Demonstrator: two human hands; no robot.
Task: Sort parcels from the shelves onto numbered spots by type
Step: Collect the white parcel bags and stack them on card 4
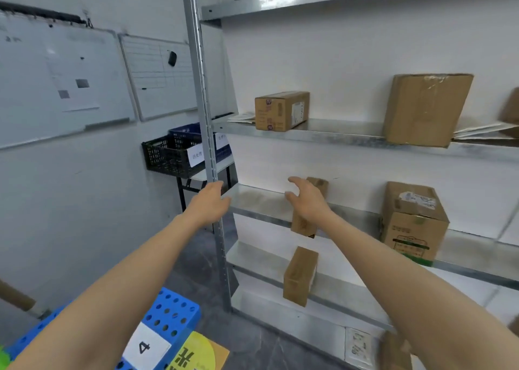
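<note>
At three o'clock of the steel upright, on the middle shelf (261,198), a small carton (304,223) stands just behind the right hand (307,201), fingers spread; left hand (209,204) likewise open. Stiff, probably light: grip opposite sides.

The right hand (307,201) hides most of a narrow box (304,225); a far-right parcel (510,108) is cut off.
</note>
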